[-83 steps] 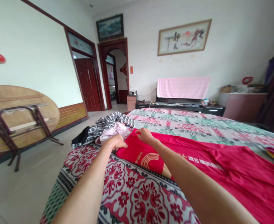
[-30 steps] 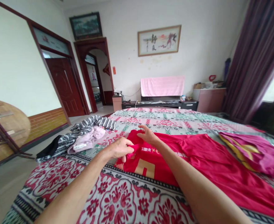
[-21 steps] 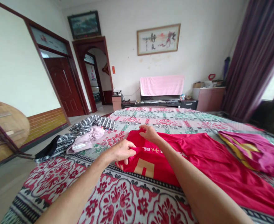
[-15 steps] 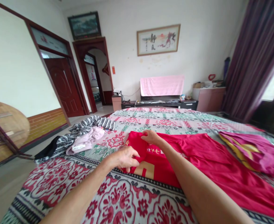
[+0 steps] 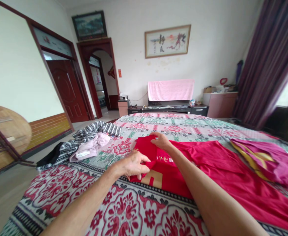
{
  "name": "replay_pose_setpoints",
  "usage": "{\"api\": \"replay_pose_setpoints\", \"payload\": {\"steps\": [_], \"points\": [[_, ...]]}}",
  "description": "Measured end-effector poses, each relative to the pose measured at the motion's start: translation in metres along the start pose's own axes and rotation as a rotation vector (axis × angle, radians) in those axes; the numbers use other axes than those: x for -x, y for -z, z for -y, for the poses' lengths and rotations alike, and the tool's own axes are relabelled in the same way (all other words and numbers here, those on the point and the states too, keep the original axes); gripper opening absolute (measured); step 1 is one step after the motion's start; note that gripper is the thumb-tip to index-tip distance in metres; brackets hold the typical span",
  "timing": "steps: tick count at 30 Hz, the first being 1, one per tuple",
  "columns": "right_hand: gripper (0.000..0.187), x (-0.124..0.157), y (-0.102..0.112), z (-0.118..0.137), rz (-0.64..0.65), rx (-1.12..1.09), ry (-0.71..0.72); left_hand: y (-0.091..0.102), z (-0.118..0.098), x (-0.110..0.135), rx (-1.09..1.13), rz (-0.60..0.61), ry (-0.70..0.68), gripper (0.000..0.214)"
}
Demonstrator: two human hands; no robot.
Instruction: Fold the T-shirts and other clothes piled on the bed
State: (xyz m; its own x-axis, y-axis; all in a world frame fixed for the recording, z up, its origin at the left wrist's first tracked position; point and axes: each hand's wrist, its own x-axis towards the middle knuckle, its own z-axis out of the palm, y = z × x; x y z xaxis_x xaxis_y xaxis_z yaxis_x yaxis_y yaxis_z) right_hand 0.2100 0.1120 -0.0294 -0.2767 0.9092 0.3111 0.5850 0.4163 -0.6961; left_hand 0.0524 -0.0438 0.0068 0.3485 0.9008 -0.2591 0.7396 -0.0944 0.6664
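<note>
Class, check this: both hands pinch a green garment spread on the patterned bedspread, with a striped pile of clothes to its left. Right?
Not quite. The head view shows the garment is red, not green. The left hand and right hand do pinch it on the bedspread, and the striped pile lies left.

One head-worn view looks forward and down along the bed, near, arms entering from 6 o'clock

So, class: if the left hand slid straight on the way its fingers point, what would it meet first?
The left hand points right, pinching the red garment. Straight on lies more of that fabric, then probably the right forearm; depth is unclear.
</note>
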Motion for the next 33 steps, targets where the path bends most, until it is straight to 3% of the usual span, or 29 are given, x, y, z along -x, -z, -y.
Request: {"api": "replay_pose_setpoints", "payload": {"steps": [6, 10, 13, 15, 20, 25, 33], "points": [[0.036, 0.005, 0.004, -0.001, 0.044, 0.2, -0.079, 0.0, -0.005, 0.001, 0.036, 0.106, -0.044, 0.049], [0.038, 0.005, 0.004, -0.003, 0.042, 0.236, -0.08, 0.013, 0.003, -0.001, 0.031, -0.065, -0.076, 0.037], [0.044, 0.004, 0.002, -0.006, 0.043, 0.271, -0.072, 0.024, 0.018, -0.005, -0.068, -0.23, 0.039, 0.031], [0.045, 0.005, 0.001, -0.009, 0.046, 0.326, -0.059, 0.031, 0.027, -0.005, -0.181, -0.266, 0.161, 0.031], [0.042, 0.006, -0.001, -0.012, 0.026, 0.413, 0.011, 0.042, 0.033, 0.004, -0.309, -0.109, 0.39, 0.043], [0.042, 0.006, 0.0, -0.01, 0.039, 0.399, -0.004, 0.043, 0.036, 0.008, -0.157, 0.055, 0.312, 0.055], [0.043, 0.007, 0.003, -0.008, 0.042, 0.413, -0.035, 0.046, 0.043, 0.011, -0.135, 0.133, 0.305, 0.055]]}}
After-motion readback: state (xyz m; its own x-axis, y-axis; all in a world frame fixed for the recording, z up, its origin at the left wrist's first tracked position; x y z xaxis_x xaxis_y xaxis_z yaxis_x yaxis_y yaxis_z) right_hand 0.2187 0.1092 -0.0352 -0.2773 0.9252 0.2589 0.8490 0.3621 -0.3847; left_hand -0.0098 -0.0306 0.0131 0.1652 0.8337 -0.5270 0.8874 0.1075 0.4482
